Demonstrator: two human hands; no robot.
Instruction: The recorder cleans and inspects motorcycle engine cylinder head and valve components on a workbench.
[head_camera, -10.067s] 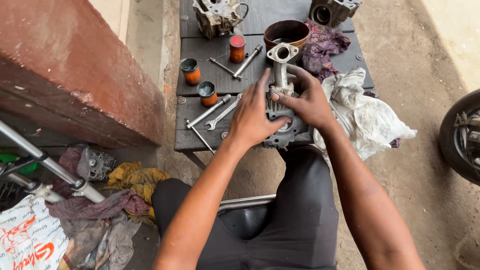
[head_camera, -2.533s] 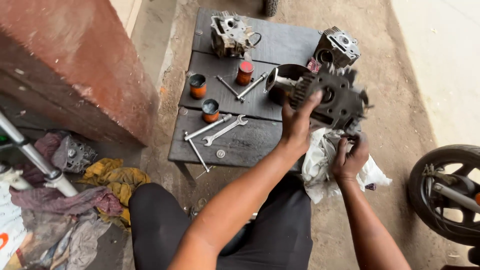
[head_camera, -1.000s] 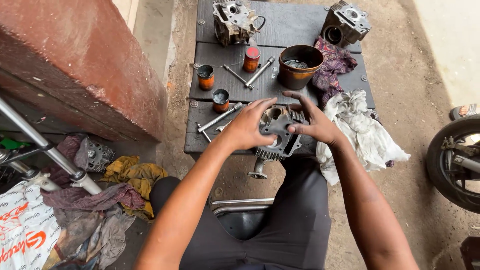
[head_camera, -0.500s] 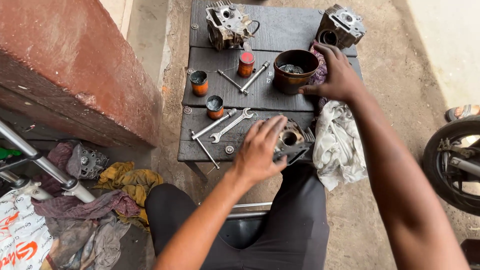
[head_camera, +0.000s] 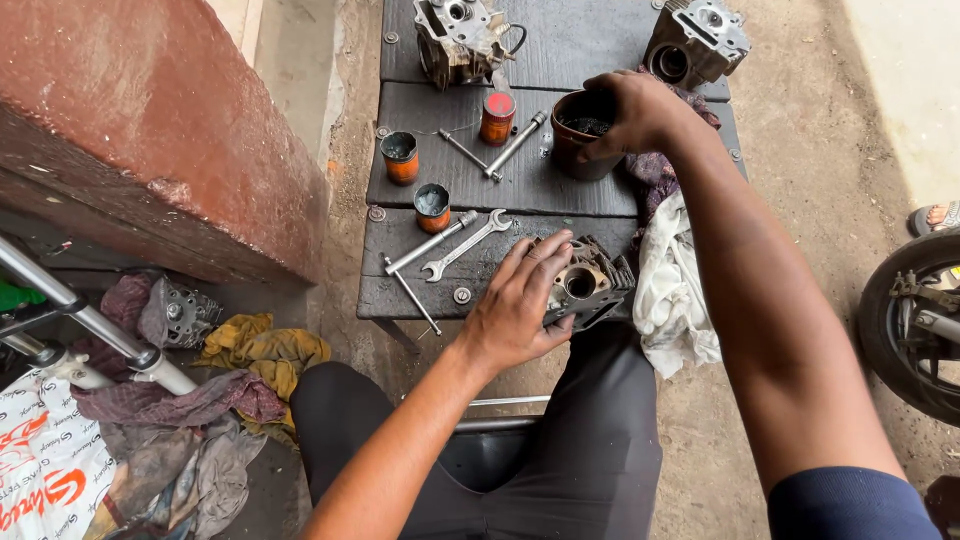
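Note:
A finned grey cylinder head (head_camera: 588, 285) lies at the near edge of the dark wooden bench (head_camera: 560, 45). My left hand (head_camera: 520, 305) rests on its left side, fingers spread over the top. Further back, my right hand (head_camera: 635, 110) reaches into a round brown bowl (head_camera: 575, 140) and grips its rim. A white rag (head_camera: 672, 290) lies just right of the cylinder head, and a purple rag (head_camera: 655, 175) sits under my right forearm.
Spanners (head_camera: 465, 245), a T-handle tool (head_camera: 505, 155) and three small orange cans (head_camera: 400, 158) lie on the bench. Two engine parts (head_camera: 460, 35) (head_camera: 695, 35) stand at the back. A brick-red wall (head_camera: 140, 130) is left, rags (head_camera: 260, 350) below it, a wheel (head_camera: 915, 320) right.
My right hand has closed on the brown bowl's rim. My left hand has stayed on the cylinder head, which was set down on the bench about a second ago.

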